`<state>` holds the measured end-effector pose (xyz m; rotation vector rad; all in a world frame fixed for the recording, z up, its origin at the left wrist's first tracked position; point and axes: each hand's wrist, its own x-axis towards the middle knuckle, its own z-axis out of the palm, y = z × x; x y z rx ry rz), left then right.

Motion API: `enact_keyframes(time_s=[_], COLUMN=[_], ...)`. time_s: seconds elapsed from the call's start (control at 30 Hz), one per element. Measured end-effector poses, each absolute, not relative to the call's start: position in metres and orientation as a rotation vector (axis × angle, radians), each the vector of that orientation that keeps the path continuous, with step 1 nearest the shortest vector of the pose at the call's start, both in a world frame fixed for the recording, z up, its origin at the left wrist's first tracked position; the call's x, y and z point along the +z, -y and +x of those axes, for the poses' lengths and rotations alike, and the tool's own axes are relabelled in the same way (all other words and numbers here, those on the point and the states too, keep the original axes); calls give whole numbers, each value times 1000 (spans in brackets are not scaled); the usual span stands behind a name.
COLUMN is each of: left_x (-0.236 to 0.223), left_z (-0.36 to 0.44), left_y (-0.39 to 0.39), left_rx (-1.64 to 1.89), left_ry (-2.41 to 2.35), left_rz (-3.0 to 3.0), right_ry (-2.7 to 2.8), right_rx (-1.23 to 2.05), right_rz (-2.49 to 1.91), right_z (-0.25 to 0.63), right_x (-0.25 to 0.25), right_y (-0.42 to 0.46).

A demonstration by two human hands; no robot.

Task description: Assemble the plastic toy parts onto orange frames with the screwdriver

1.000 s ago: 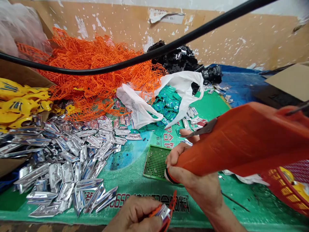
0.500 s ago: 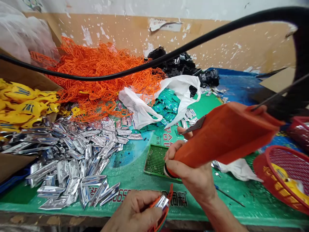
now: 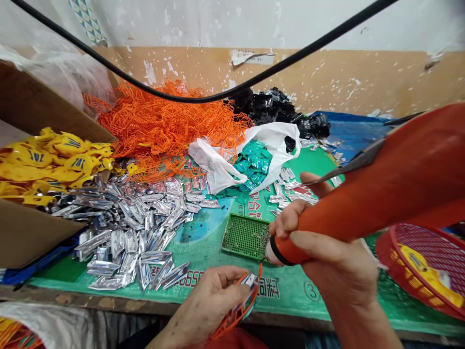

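My left hand point(image 3: 209, 303) pinches a thin orange plastic frame point(image 3: 227, 325) with a shiny silver piece point(image 3: 251, 279) laid on it, low at the front edge of the table. A greenish part shows along its far side, mostly hidden. My right hand point(image 3: 336, 259) is wrapped round an orange electric screwdriver point(image 3: 358, 203), its index finger stretched out near the metal lever point(image 3: 358, 159). The white nose of the screwdriver points down and left, over the right end of a green mesh tray point(image 3: 241, 217) with tiny screws in it. I cannot make out the bit.
Silver pieces point(image 3: 127, 242) lie heaped at left, beside yellow shells point(image 3: 58, 160) in a cardboard box point(image 3: 36, 237). Orange frames point(image 3: 163, 121), black parts point(image 3: 272, 104) and a white bag point(image 3: 278, 130) of teal pieces sit behind. A red basket point(image 3: 417, 286) stands right. A black cable point(image 3: 181, 98) hangs across.
The view has shifted, with the table scene appearing further right. My right hand and the screwdriver have swung right and lower, baring more of the green tray. My left hand keeps its hold.
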<state>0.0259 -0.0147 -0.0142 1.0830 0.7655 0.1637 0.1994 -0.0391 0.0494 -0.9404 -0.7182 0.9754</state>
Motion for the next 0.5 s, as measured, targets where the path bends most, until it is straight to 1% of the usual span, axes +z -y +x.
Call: enact_keyframes(time_s=[0.23, 0.5], left_x=[-7, -13], left_z=[29, 29], left_y=[19, 25], left_rx=[196, 234], left_ry=[-768, -750], left_rz=[1103, 1126], right_ry=[727, 737], right_rx=[1010, 1052], right_rz=[-936, -930], right_z=[192, 183], right_x=[62, 57], right_y=[57, 61])
